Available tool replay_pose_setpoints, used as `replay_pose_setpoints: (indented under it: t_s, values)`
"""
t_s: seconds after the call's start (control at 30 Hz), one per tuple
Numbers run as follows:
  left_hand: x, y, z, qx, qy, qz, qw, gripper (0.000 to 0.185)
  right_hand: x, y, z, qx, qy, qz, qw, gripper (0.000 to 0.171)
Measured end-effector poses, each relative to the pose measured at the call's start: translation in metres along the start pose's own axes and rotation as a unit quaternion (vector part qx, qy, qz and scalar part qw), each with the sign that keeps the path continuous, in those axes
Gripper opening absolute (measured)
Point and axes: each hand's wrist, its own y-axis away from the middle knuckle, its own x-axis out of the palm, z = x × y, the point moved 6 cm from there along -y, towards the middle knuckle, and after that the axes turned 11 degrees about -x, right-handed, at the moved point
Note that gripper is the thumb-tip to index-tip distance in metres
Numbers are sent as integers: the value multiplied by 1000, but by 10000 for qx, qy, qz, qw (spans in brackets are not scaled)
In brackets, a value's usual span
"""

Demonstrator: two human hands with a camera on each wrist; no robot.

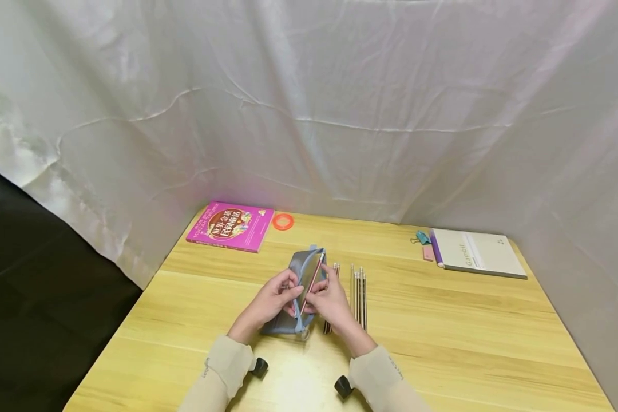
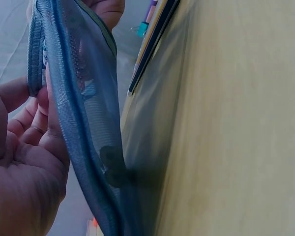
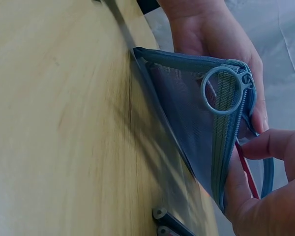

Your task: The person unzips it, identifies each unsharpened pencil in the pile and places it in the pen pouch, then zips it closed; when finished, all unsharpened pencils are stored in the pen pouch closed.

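My left grip (image 1: 275, 297) holds the blue mesh pouch (image 3: 182, 108) by its edge over the surface (image 1: 443, 332); my right grip (image 1: 335, 300) pinches a red pencil (image 1: 313, 278) within its opening. Wood stretches rightward to a notebook (image 1: 494, 252) reading "Gambit".

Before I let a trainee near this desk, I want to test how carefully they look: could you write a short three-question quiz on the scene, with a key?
1. Multiple choice. What does the person's right hand pinch?
a) a teal binder clip
b) a slim red pencil
c) a round orange ring
2. True or false: the round orange ring lies beside the cream rectangular notebook.
3. Short answer. Is the zipped blue-grey mesh pouch open or closed?

Key
1. b
2. False; it lies beside the flat magenta book, at the far left of the table.
3. Open; the left hand pinches its edge.
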Motion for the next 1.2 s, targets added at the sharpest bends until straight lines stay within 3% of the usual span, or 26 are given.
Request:
replay_pose_setpoints:
  t_s: [0.47, 0.83, 1.2]
  values:
    - [3, 1, 1, -30, 62, 58, 10000, 18, -4, 0, -5, 107, 154, 28, 9998, 84]
    - [2, 0, 1, -21, 79, 50, 10000, 18, -17, 1, 5, 77, 114, -37, 9999, 70]
    - [0, 1, 0, -92, 176, 21, 9998, 19, -58, -3, -4, 293, 790, -793, 9933, 52]
